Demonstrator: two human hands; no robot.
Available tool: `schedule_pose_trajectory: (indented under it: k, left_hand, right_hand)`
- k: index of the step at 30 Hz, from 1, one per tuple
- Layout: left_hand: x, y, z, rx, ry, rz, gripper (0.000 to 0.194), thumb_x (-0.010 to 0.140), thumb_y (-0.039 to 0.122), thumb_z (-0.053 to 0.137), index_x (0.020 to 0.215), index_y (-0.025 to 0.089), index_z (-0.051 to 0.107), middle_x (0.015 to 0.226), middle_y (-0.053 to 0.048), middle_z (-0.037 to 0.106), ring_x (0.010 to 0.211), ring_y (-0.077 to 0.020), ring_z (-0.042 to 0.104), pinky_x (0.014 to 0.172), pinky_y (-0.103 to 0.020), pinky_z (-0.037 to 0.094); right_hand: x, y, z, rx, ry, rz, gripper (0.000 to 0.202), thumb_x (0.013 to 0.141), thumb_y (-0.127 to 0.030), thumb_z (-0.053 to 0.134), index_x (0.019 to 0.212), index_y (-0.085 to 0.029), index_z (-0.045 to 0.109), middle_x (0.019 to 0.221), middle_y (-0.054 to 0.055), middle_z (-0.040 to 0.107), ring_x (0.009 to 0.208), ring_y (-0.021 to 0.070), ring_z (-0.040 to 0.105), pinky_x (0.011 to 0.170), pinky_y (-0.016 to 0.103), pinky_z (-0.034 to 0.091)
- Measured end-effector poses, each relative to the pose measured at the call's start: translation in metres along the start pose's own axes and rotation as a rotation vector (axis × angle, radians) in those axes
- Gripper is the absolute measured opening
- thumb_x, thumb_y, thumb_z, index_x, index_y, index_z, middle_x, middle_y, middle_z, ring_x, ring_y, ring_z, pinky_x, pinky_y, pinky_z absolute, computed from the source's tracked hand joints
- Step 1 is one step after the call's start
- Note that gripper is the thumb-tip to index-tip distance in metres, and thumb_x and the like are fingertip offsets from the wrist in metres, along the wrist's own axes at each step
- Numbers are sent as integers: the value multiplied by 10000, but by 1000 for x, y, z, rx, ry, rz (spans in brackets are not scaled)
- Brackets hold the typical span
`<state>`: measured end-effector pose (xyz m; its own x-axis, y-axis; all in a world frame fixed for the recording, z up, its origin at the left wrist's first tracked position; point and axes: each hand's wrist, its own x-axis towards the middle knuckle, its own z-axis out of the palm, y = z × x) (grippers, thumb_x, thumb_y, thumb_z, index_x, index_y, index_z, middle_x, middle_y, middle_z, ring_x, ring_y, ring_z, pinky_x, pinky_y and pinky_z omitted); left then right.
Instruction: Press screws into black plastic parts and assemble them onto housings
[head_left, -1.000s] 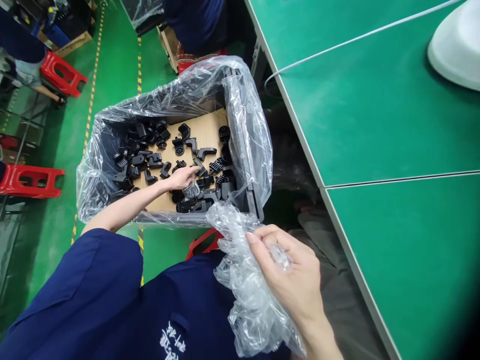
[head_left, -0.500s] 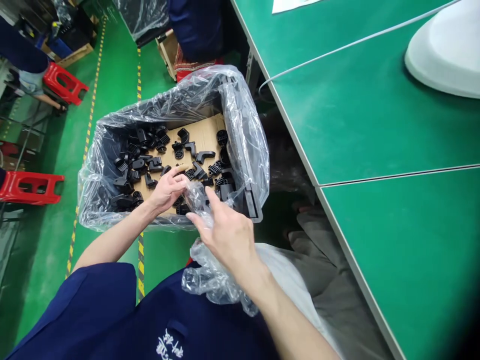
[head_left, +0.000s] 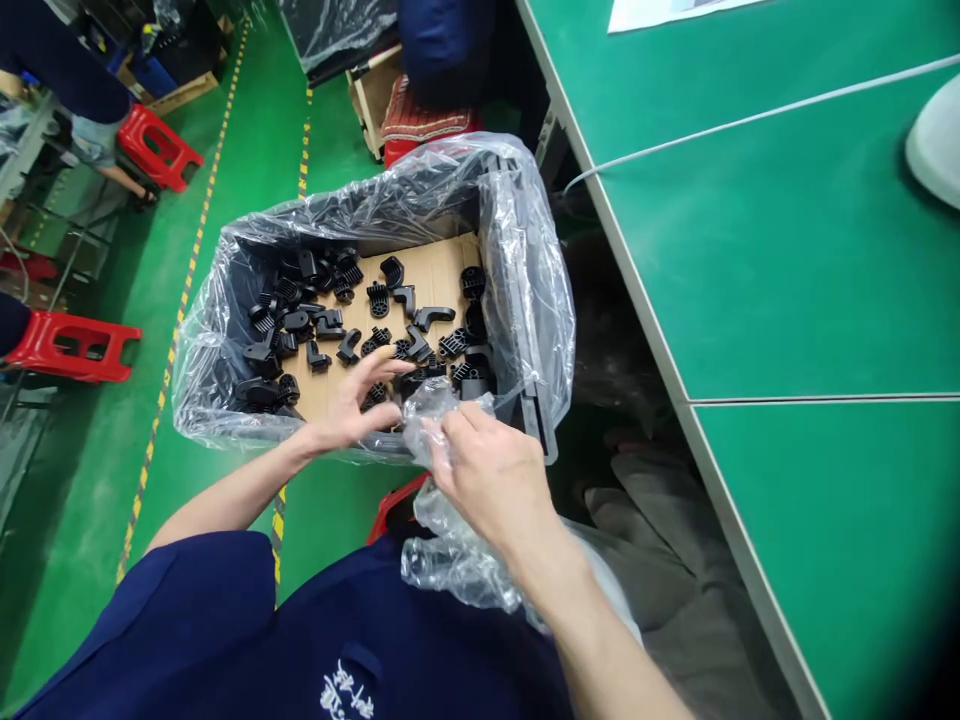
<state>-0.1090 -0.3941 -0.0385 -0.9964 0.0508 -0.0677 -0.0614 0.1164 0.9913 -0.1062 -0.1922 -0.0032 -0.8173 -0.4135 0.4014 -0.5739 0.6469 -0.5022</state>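
A crumpled clear plastic bag (head_left: 457,560) hangs from my right hand (head_left: 495,470), whose fingers are wrapped round its upper part. Beside it on the left, my left hand (head_left: 356,405) has its thumb and fingers apart, fingertips close to the bunched plastic. Both hands are over the near edge of a dark bin (head_left: 517,290) lined with clear plastic. Inside, several black plastic parts (head_left: 433,317) lie loose on a cardboard sheet (head_left: 435,262), most heaped at the left end. My right hand hides some of the bin's near right corner.
To the right stands a green table (head_left: 750,250) with a white cable (head_left: 712,130), a paper sheet (head_left: 660,12) and a white object (head_left: 937,140). Red stools (head_left: 75,345) and a seated person (head_left: 67,60) are at the left. Another red stool (head_left: 397,505) is below the bin.
My left hand has opened and come off the plastic. My right fingers have closed round the bag. The view has shifted, so the bin sits further right.
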Motion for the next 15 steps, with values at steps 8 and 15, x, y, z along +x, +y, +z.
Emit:
schedule_pose_trajectory:
  k: [8, 15]
  left_hand:
    - [-39, 14, 86, -266, -272, 217, 1171, 689, 449, 809, 1534, 325, 8, 1468, -128, 429, 1341, -301, 462, 1160, -476, 342]
    - [-32, 14, 89, -211, 98, -179, 851, 696, 397, 735, 1432, 246, 334, 996, -47, 630, 797, -184, 600, 843, -374, 534]
  right_hand:
    - [0, -10, -15, 704, 487, 399, 280, 898, -181, 558, 620, -208, 530, 641, 7, 538, 558, 140, 502, 526, 290, 387]
    - [-7, -1, 8, 462, 535, 347, 170, 866, -185, 582, 710, -203, 518, 973, 90, 653, 893, 213, 638, 796, 367, 517]
